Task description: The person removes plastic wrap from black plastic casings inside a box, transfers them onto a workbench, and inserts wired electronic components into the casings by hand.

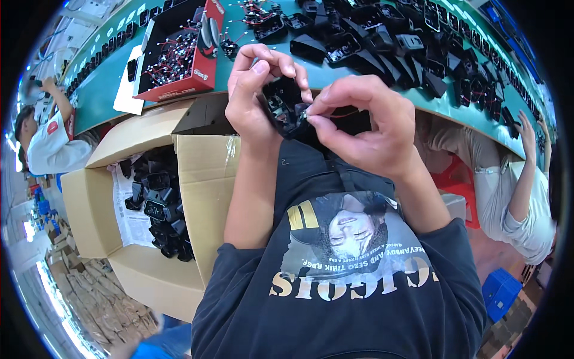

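Observation:
My left hand (254, 99) is wrapped round a black plastic housing (281, 102), holding it up in front of my chest with its hollow inside showing. My right hand (373, 122) pinches a tiny part with thumb and forefinger at the housing's right edge. That part looks pale and metallic, with a thin reddish wire by the fingers; its exact kind is too small to make out. To the left of my hands, a red box (185, 84) on the bench holds many small wired parts (170, 60) with red and black leads.
Black housings (376, 42) lie heaped on the green bench (239, 75), with rows along its far edge. An open cardboard box (209, 179) of black housings stands at my left. Co-workers sit left (54, 143) and right (508, 179). A blue crate (501, 293) is at lower right.

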The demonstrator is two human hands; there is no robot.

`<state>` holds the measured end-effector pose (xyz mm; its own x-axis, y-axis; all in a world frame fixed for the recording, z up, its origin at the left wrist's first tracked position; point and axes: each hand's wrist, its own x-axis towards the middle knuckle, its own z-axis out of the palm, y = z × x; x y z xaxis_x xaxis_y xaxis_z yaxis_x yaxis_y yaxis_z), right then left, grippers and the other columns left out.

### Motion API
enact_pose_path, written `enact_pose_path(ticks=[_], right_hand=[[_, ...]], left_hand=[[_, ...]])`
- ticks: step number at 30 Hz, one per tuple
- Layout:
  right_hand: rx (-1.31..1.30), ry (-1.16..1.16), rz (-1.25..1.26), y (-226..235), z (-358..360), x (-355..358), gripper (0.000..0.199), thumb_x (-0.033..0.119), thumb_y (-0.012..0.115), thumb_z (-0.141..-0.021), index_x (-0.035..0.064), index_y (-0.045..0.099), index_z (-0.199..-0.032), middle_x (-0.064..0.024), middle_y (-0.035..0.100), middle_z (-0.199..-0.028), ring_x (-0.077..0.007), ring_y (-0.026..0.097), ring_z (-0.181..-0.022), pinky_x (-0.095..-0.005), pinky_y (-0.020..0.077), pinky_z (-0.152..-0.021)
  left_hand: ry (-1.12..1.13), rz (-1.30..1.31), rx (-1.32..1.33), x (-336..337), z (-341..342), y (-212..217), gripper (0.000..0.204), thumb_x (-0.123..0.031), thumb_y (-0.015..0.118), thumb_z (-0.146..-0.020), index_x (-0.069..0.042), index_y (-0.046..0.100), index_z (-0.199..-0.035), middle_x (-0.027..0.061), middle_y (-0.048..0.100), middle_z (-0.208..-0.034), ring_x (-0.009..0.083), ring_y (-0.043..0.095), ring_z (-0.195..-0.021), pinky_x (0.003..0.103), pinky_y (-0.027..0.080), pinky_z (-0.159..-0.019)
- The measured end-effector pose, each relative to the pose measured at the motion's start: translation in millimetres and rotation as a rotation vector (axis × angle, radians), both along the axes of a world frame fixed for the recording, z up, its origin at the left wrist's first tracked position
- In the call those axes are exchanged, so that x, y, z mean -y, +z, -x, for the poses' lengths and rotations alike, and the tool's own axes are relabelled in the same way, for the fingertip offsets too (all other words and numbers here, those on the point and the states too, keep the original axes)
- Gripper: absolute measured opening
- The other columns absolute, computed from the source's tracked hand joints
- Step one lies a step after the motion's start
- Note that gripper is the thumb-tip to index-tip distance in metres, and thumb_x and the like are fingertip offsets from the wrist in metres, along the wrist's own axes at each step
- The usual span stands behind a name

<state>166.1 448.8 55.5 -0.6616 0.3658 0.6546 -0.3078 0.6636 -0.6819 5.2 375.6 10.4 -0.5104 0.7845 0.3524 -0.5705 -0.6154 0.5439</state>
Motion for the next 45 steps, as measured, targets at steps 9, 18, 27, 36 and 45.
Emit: enact_pose_path(ticks=[9, 18, 27, 36, 45], right_hand=[[0.025, -0.071, 0.322, 2, -24, 22, 0.037, -0.012, 0.074, -0.074, 0.0037, 0.057, -0.103, -0.0037, 0.066, -0.086, -0.0127, 0.068, -0.075, -0.0217, 0.0554, -0.069], [0.042, -0.092, 0.963, -2, -30, 36, 0.035, -0.009, 0.071, -0.077, 0.0073, 0.051, -0.101, -0.0004, 0.062, -0.08, -0.0083, 0.065, -0.074, -0.018, 0.0526, -0.07], [0.033, -0.1, 1.009, -9, -33, 34, 0.034, -0.008, 0.071, -0.078, 0.0072, 0.051, -0.1, -0.0015, 0.063, -0.082, -0.0074, 0.064, -0.074, -0.0179, 0.0525, -0.07], [-0.138, -0.046, 0.877, -7, -41, 27, 0.033, -0.011, 0.069, -0.077, 0.0063, 0.052, -0.1, -0.0038, 0.065, -0.082, -0.0099, 0.065, -0.071, -0.0198, 0.053, -0.068], [0.072, 0.016, 0.266, 0, -52, 14, 0.04, -0.012, 0.07, -0.073, 0.0036, 0.055, -0.106, -0.0036, 0.067, -0.084, -0.0122, 0.064, -0.069, -0.0228, 0.0538, -0.066]], left_hand=[[0.334, -0.082, -0.351, 1, -26, 3, 0.017, -0.022, 0.049, -0.096, -0.007, 0.047, -0.105, 0.0144, 0.058, -0.096, 0.0279, 0.061, -0.076, 0.038, 0.054, -0.068], [0.925, -0.187, -0.989, 8, -49, 6, 0.034, -0.049, 0.045, -0.103, -0.015, 0.042, -0.108, 0.0112, 0.052, -0.103, 0.0267, 0.059, -0.08, 0.038, 0.052, -0.068], [1.006, -0.248, -1.248, 17, -52, 9, 0.036, -0.05, 0.049, -0.104, -0.015, 0.039, -0.103, 0.0092, 0.05, -0.1, 0.0243, 0.058, -0.076, 0.037, 0.054, -0.066], [0.695, -0.079, -0.723, 12, -57, 9, 0.031, -0.045, 0.039, -0.107, -0.014, 0.041, -0.102, 0.0102, 0.055, -0.098, 0.0247, 0.058, -0.076, 0.036, 0.052, -0.066], [-0.021, 0.292, -0.117, 5, -57, 25, 0.036, -0.037, 0.038, -0.105, -0.006, 0.056, -0.101, 0.0105, 0.059, -0.091, 0.0187, 0.058, -0.082, 0.03, 0.046, -0.076]])
